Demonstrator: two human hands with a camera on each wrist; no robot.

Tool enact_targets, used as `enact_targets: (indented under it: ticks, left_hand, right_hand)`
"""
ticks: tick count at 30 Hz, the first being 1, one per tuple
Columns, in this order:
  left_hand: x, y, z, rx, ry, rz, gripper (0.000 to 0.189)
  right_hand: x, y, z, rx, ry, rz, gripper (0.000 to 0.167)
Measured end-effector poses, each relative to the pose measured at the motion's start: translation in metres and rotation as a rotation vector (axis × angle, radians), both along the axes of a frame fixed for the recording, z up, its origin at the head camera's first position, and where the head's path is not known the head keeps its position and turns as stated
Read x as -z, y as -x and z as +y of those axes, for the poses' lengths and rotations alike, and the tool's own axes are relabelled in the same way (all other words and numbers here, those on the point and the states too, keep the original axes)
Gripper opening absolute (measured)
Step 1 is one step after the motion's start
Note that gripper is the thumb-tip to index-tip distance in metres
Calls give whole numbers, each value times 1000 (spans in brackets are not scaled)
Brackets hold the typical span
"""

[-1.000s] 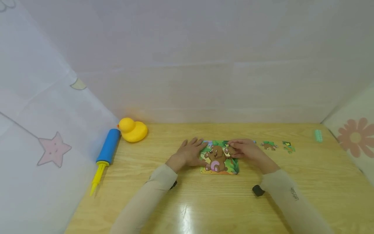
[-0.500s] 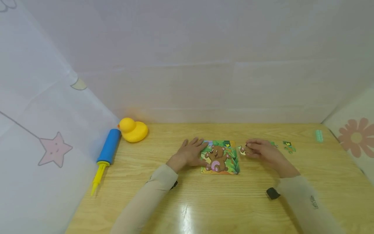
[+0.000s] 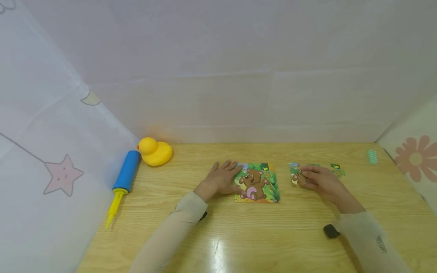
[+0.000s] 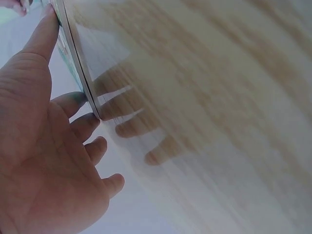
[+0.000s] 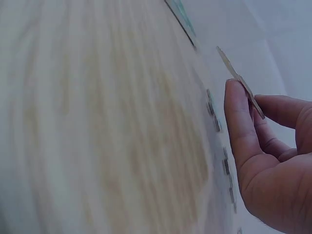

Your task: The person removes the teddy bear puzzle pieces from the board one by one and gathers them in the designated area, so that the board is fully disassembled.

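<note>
A square bear puzzle [image 3: 257, 185] lies on the table in the head view. My left hand [image 3: 221, 179] rests at its left side with fingers spread, the thumb over its lower left and fingertips at the upper left edge. In the left wrist view, fingertips of the left hand [image 4: 53, 141] touch the board's edge. My right hand [image 3: 324, 182] pinches a thin puzzle piece [image 5: 240, 80] between thumb and fingers, raised off the table in the right wrist view. In the head view this held piece [image 3: 297, 178] shows part of a brown bear, right of the board.
Loose puzzle pieces [image 3: 336, 167] lie right of the board, some partly behind my right hand. A yellow duck [image 3: 155, 152] and a blue-yellow hand pump [image 3: 126, 172] stand at the left. A small green object [image 3: 372, 157] is at the far right.
My right hand has moved right with the pinched piece, from over the board to beside the loose pieces. The board's right part and a loose piece are uncovered. My left hand stays put.
</note>
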State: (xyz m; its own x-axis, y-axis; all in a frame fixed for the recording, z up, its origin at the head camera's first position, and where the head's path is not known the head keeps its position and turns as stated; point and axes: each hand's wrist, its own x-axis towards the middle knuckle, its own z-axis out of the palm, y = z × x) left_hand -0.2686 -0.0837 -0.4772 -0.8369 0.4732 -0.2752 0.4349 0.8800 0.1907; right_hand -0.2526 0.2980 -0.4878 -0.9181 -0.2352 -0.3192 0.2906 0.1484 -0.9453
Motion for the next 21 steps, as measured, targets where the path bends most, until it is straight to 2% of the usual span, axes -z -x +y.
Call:
enact_targets:
  ticks: [6,13,21]
  left_hand:
    - [-1,0,-2,1,0,11,103]
    - [-1,0,-3,-7,-3,8,105]
    - [3,0,-1,2,-16,19,106]
  right_hand:
    - [3,-4,3,-15,-78,18,51]
    - [2,-6,2,-23,-87,23,53]
    - [-8,-9,3,-6,-258,52,59]
